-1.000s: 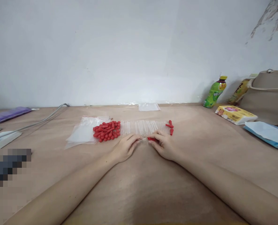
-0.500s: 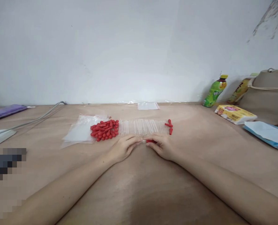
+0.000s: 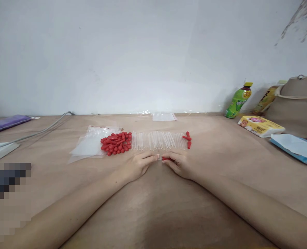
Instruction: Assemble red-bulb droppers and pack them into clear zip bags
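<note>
At nine o'clock in the view, a purple pouch (image 3: 9,123) lies on the brown tabletop (image 3: 132,218), near the pale wall (image 3: 143,55). Toward eight, red bulbs (image 3: 116,143) lie heaped. Near six, the left hand (image 3: 140,164) pinches a clear tube (image 3: 160,158); the right hand (image 3: 180,164) pinches a single bulb (image 3: 164,158) at its end. Toward three, a green bottle (image 3: 237,103) and beige bag (image 3: 294,117) stand.

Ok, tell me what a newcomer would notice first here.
Most likely the heap of red bulbs, vivid on the brown table, left of the row of clear tubes. Then, in front of that row, the left hand pinching a single tube and the right hand a red bulb. A green bottle by the wall at right probably comes third.
</note>
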Demonstrator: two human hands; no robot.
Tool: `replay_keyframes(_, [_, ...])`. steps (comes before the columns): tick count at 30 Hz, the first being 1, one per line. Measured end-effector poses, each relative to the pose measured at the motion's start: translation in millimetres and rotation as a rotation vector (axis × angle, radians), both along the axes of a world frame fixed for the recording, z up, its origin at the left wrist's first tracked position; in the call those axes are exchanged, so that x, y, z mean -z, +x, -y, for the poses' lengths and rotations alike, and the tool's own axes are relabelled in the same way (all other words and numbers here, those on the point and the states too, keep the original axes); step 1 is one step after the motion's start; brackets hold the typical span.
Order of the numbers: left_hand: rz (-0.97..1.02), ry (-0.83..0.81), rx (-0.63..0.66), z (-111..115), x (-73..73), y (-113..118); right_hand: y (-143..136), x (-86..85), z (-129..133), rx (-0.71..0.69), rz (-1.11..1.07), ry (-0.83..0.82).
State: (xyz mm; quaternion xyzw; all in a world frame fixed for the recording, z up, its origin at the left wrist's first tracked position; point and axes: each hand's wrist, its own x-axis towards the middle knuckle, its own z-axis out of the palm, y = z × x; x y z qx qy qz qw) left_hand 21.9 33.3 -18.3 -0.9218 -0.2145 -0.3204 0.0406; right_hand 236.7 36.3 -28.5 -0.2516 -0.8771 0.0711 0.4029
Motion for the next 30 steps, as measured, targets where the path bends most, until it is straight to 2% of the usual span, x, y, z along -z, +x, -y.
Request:
replay_keyframes(4, [-0.061, 0.064, -0.026, 2.1, -1.5, 2.0, 0.0, 6.5, -3.2, 0.006, 0.044, 0.038])
replay_keyframes(8, [-0.038, 0.067, -0.034, 1.4, 0.2, -0.5, -0.4, 0.7, -1.7, -0.006, 0.032, -0.025])
replay_keyframes(12, [0.020, 0.032, -0.147, 1.3, 1.6, -6.1, 0.2, -6.1, 0.1, 0.024, -0.055, -0.087])
replay_keyframes(17, [0.011, -0.118, -0.207, 3.7, 1.6, -9.1, 2.4, -1.7, -3.8, 0.062, -0.109, -0.187])
replay_keyframes(21, [0.023, -0.187, -0.221, 4.8, 0.1, -8.0, 3.0, -0.4, -4.8, 0.057, -0.089, -0.242])
replay_keyframes(24, [0.030, -0.181, -0.219, 3.2, -0.6, -6.5, 2.8, -1.4, -3.8, 0.088, -0.070, -0.257])
replay_keyframes(30, [0.059, -0.142, -0.157, -1.4, -1.0, -4.0, 2.7, -2.6, -3.5, 0.073, -0.047, -0.170])
